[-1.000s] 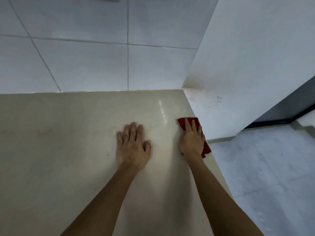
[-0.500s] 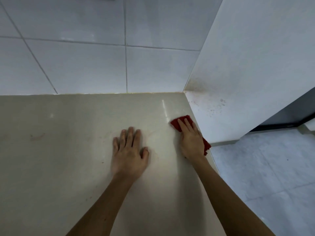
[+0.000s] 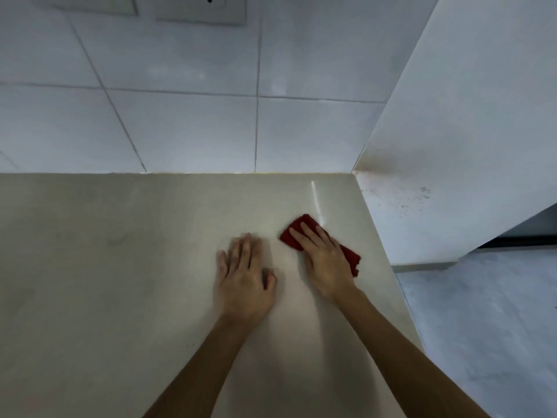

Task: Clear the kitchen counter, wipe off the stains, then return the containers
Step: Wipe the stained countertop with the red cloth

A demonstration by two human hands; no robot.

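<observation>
A beige stone counter (image 3: 120, 282) fills the lower left of the head view. My right hand (image 3: 324, 260) lies flat on a dark red cloth (image 3: 304, 223), pressing it to the counter near the right edge; the cloth shows beyond my fingertips and behind my palm. My left hand (image 3: 244, 276) rests flat on the bare counter just left of it, fingers together, holding nothing. Faint smudges (image 3: 116, 238) mark the counter at the left. No containers are in view.
White wall tiles (image 3: 193, 131) rise behind the counter, with two sockets (image 3: 200, 9) at the top. A stained white side wall (image 3: 437, 176) stands at the right. The counter's right edge (image 3: 391, 273) drops to a grey floor (image 3: 482, 327).
My right hand has slid the red cloth leftward, away from the counter's right edge and closer to my left hand. The view has tilted up, showing the sockets.
</observation>
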